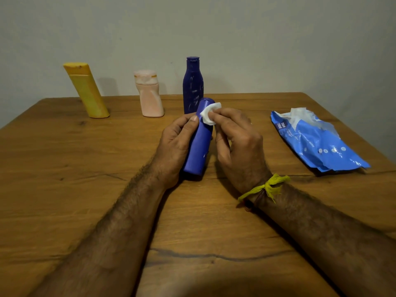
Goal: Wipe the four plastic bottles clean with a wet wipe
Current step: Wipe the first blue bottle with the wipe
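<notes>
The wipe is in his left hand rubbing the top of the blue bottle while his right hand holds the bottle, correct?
Hands are swapped. The head view shows the right hand pinching the wipe against the blue bottle top, while the left hand holds the bottle.

- A wooden tabletop (64,168) fills most of the view, brown, with darker grain lines and a few small knots.
- A long dark crack (214,256) runs across the wood near the front edge.
- Behind the tabletop's far edge rises a plain, pale grey-green wall (278,39).
- Soft shadows (110,86) fall on that wall low down, just above the tabletop.
</notes>
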